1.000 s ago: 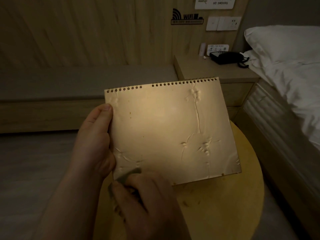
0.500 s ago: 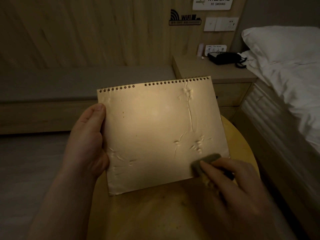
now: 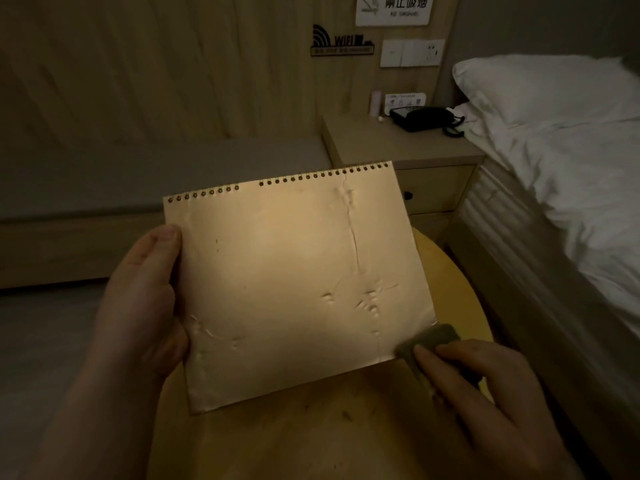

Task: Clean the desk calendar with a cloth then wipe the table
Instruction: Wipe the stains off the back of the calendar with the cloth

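Grey cloth (image 3: 429,342) under right hand (image 3: 485,393) fingers (image 3: 427,358), at calendar (image 3: 294,282) corner

WIFI: black wall sign (image 3: 341,41) | 禁止吸烟: white wall notice (image 3: 393,9)

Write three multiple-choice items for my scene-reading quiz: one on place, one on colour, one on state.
1. Where is the cloth?
A. calendar's lower right corner
B. by the spiral binding
C. on the bed

2. What colour is the telephone?
A. white
B. black
C. red

3. How is the desk calendar supported?
A. lying flat on the round table
B. gripped by the left hand
C. leaning on the pillow

Key: 1 A, the right hand presses it there; 2 B, dark against the nightstand; 3 B, thumb lies over its left edge.
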`<act>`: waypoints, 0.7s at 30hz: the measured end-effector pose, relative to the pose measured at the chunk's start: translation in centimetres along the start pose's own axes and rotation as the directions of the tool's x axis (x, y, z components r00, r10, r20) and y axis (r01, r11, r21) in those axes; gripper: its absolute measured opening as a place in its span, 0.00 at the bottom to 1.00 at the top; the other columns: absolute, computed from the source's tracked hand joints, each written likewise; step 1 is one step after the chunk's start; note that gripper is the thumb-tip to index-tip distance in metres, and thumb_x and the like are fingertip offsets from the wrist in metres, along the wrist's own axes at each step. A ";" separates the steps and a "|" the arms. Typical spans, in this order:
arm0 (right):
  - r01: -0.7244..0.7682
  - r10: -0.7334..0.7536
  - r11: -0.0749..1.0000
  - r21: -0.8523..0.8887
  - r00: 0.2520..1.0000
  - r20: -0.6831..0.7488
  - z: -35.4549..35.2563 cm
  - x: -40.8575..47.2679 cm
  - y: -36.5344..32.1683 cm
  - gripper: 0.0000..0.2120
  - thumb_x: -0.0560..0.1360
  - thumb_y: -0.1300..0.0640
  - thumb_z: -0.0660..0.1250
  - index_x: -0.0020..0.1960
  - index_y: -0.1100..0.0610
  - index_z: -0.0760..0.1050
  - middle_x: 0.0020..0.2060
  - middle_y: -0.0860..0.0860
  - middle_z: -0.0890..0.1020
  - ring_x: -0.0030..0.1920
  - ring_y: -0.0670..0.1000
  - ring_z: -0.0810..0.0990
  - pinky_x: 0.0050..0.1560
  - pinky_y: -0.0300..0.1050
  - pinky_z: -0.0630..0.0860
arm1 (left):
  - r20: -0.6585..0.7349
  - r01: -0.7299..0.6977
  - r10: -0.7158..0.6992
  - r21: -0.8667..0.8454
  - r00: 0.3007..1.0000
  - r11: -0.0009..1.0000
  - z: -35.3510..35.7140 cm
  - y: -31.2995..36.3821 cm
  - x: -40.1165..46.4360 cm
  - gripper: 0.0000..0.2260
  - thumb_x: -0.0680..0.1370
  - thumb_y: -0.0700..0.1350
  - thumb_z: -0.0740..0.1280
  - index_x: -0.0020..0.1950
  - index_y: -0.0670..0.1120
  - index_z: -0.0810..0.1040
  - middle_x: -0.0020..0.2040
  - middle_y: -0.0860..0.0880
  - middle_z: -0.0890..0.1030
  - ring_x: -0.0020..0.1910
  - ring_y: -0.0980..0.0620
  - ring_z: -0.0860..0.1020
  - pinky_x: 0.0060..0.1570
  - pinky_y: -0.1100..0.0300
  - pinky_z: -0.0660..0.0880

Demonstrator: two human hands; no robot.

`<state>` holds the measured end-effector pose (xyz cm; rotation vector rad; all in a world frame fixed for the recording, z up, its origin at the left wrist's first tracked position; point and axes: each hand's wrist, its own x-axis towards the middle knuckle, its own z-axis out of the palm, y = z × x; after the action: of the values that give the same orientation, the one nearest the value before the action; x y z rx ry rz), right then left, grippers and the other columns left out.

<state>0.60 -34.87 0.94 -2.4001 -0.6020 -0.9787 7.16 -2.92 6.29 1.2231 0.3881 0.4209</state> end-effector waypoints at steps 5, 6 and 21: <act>-0.061 0.056 0.993 0.099 0.997 0.057 0.5 2.7 0.7 0.07 0.79 0.62 0.72 0.54 0.61 0.87 0.47 0.55 0.87 0.47 0.58 0.86 0.50 0.57 0.81 | 0.054 0.002 -0.003 0.023 0.999 1.000 0.0 -0.2 -0.1 0.15 0.85 0.50 0.62 0.46 0.54 0.87 0.42 0.55 0.87 0.37 0.59 0.84 0.35 0.59 0.83; 0.009 -0.009 1.000 0.004 1.000 0.022 1.0 3.1 0.7 0.09 0.76 0.64 0.73 0.56 0.63 0.87 0.49 0.59 0.87 0.48 0.61 0.85 0.51 0.56 0.80 | 0.063 -0.003 0.001 0.030 0.998 1.000 0.0 -0.3 -0.2 0.15 0.85 0.50 0.62 0.46 0.54 0.87 0.41 0.54 0.87 0.37 0.59 0.84 0.35 0.59 0.83; 0.095 -0.096 0.995 -0.018 0.993 -0.069 4.4 15.5 0.0 0.12 0.78 0.66 0.73 0.61 0.65 0.84 0.52 0.61 0.83 0.52 0.62 0.80 0.50 0.53 0.75 | 0.024 -0.018 0.018 0.004 1.000 1.000 -0.8 0.3 0.1 0.14 0.85 0.49 0.63 0.48 0.54 0.87 0.44 0.54 0.88 0.39 0.58 0.85 0.36 0.58 0.84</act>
<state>12.99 -29.02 9.51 -2.3577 -0.6914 -1.1057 6.81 -2.12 6.31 1.2356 0.3580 0.4202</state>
